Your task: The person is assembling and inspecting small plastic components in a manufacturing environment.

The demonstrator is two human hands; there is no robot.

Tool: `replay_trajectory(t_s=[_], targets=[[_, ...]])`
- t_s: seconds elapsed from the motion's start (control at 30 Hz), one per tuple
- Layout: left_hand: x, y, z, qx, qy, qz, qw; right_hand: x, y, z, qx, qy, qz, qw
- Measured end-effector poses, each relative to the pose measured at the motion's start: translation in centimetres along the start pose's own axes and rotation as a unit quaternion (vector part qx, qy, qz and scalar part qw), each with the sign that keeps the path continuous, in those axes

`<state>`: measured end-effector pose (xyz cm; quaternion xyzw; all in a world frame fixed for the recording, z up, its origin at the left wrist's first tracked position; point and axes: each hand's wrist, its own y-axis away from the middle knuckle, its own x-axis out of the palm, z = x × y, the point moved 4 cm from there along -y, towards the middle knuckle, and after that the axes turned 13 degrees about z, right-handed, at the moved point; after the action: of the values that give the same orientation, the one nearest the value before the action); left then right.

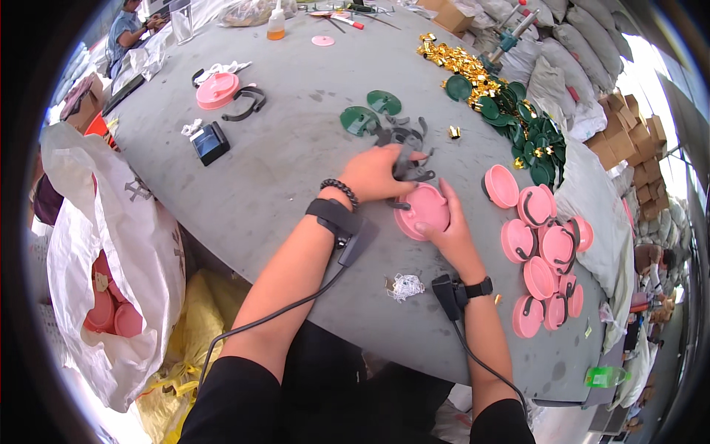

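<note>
A round pink disc-shaped cup or lid (423, 213) is gripped at its right rim by my right hand (452, 235), thumb across its face and fingers behind. A short dark strip end shows at the disc's left side. My left hand (373, 175) reaches just above it, with a dark curved strip (404, 163) between its bent fingers; slight blur hides the exact grip. Beyond those fingers lies a small heap of black strips (403, 135). Two green discs, one a green disc (384, 102) and the other a green disc (360, 120), lie behind the heap.
Several pink round pieces with black curved handles (541, 272) cluster at right. Green discs (543, 140) and gold clips (462, 63) are piled far right. Small silvery wires (405, 287) lie nearby. A white sack (118, 244) stands left; a dropper bottle (276, 24) is at the back.
</note>
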<state>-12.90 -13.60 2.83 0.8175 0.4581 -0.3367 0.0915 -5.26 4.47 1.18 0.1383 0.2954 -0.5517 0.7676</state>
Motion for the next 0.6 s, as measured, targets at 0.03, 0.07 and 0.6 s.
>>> replay_trajectory(t_s=[0.03,0.07,0.6], targets=[[0.2,0.1,-0.4,0.007,0.002,0.018,1.0,0.4,-0.4,0.0,0.017,0.011,0.005,1.0],[0.3,0.2,-0.7,0.024,0.033,0.023,0.999,0.5,-0.7,0.2,0.017,0.049,-0.007,0.999],[1.0,-0.4,0.7,0.039,0.064,-0.04,0.996,0.1,-0.1,0.1,0.015,-0.015,-0.008,1.0]])
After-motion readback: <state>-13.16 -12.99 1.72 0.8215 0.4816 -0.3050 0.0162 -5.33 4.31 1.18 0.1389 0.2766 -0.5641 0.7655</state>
